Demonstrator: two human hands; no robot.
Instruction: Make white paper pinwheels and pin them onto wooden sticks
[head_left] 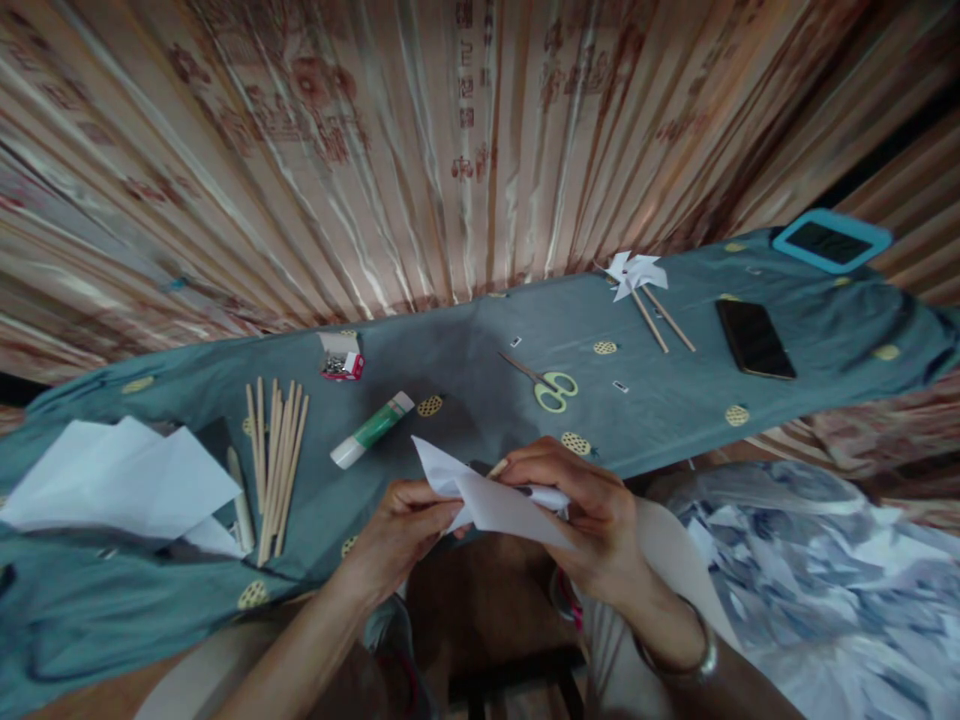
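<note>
A white paper pinwheel [499,505] with folded blades is held between my two hands, just off the table's near edge. My left hand [409,515] is closed, pinching the pinwheel's left side between thumb and fingers. Around its right side my right hand [592,510] is closed too, with the tip of a wooden stick [497,468] showing by its fingers. Most of that stick is hidden by paper and fingers. Beyond my hands lie scissors [553,390] with light green handles and a green and white glue stick [373,430].
Several wooden sticks [277,460] lie left, beside a stack of white paper [112,480]. An open small box of metal pins [342,360] stands farther back. Two finished-looking pinwheels [636,272], a phone [754,338] and a blue-framed tablet [832,240] lie right. A bag of paper scraps [817,580] sits beside me.
</note>
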